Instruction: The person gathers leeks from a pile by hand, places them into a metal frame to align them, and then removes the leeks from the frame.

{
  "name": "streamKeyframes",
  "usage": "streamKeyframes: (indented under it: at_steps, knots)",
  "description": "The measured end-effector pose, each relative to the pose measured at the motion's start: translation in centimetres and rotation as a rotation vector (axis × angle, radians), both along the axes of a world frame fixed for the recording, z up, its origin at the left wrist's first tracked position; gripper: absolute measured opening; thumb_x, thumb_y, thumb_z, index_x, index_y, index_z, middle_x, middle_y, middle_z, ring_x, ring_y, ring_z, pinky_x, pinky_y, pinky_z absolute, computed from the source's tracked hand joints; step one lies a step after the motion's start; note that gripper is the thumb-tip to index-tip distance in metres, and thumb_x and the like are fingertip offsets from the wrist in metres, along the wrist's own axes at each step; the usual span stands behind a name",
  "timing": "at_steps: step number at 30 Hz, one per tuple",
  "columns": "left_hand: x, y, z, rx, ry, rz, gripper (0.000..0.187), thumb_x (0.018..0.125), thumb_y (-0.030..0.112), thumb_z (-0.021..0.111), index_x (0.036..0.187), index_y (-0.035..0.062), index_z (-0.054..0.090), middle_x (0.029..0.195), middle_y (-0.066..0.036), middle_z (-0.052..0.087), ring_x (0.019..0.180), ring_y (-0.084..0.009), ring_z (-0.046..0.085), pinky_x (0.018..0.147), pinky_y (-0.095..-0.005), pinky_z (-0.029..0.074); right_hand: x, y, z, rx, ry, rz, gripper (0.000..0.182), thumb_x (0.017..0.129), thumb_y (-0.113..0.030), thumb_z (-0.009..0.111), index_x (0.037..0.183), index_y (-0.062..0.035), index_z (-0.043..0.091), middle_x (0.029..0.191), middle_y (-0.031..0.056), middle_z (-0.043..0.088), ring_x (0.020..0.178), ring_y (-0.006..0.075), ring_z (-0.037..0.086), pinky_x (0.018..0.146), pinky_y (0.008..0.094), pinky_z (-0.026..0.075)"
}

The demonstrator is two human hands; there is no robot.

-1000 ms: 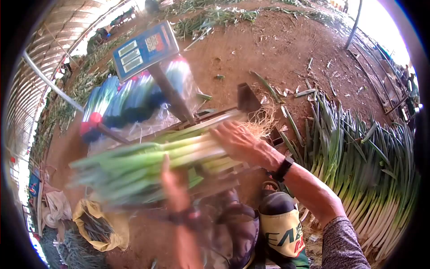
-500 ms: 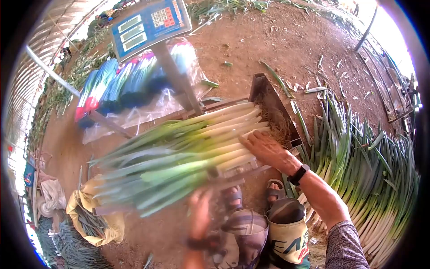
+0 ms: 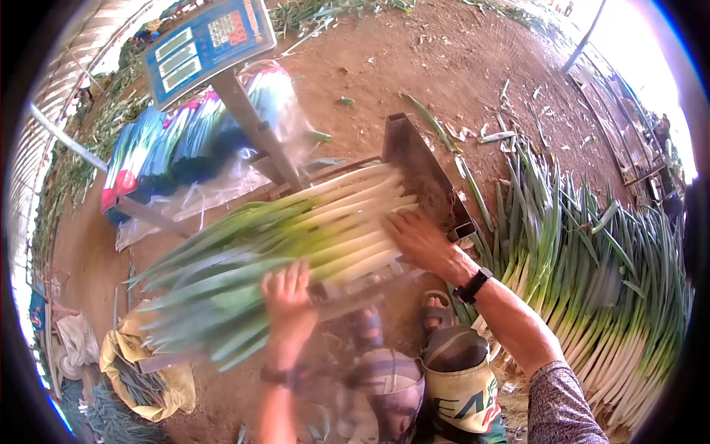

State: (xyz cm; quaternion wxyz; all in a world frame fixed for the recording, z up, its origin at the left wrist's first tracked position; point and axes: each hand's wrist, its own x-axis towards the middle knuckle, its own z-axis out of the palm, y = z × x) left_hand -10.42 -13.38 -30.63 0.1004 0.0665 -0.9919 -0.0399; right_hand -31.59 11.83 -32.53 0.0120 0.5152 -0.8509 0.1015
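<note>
A layer of long green onions (image 3: 333, 229) lies across a metal rack, with white stems to the right and green leaves to the left. My right hand (image 3: 420, 240) rests on the white stems near the root end, palm down with its fingers laid out over them. Along the near edge of the leaves is my left hand (image 3: 290, 297), slightly blurred, its fingers extended and apart against the green part. At the root end stands the rack's metal end plate (image 3: 425, 174). Both wrists wear dark bands.
A scale display (image 3: 211, 48) on a post rises behind the rack. Beyond it, bundled green onions (image 3: 159, 144) lie on plastic sheeting. A large heap of green onions (image 3: 584, 288) covers the ground at right. A yellow sack (image 3: 174, 377) sits at lower left.
My left hand has moved up and left from below the rack onto the leaves. My right hand stays on the white stems. The whole view has shifted slightly.
</note>
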Motion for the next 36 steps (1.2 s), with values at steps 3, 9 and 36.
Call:
streamKeyframes:
  at_steps: [3,9,36]
  knots:
    - [0.3,-1.1,-1.2,-0.088,0.012,-0.068,0.065,0.084,0.036,0.072,0.139,0.0053,0.060,0.148,-0.009,0.054,0.143,-0.0286,0.037,0.121,-0.0512,0.022,-0.3,-0.5,-0.8,-0.075,0.050,0.025,0.078,0.076,-0.016,0.077,0.145,0.0012,0.045,0.137,0.0189,0.056,0.126,0.0366,0.053,0.108,0.0475,0.042]
    - [-0.2,-2.4,-2.5,0.159,-0.165,-0.017,0.077,0.084,0.034,0.073,0.148,0.0002,0.047,0.155,-0.011,0.046,0.150,-0.0285,0.029,0.124,-0.0481,0.011,0.0,-1.8,-5.8,0.063,0.132,-0.128,0.052,0.084,-0.016,0.063,0.134,-0.0040,0.058,0.127,0.0153,0.063,0.121,0.0304,0.060,0.106,0.0423,0.046]
    - [10.0,7.4,-2.2,0.304,0.072,0.015,0.029,0.092,0.010,0.064,0.120,0.0039,0.067,0.122,-0.015,0.066,0.110,-0.0346,0.064,0.098,-0.0471,0.050,22.0,34.2,-13.1,-0.017,-0.450,-1.345,0.038,0.086,-0.021,0.079,0.106,0.0038,0.059,0.086,0.0242,0.071,0.079,0.0407,0.070,0.069,0.0488,0.055]
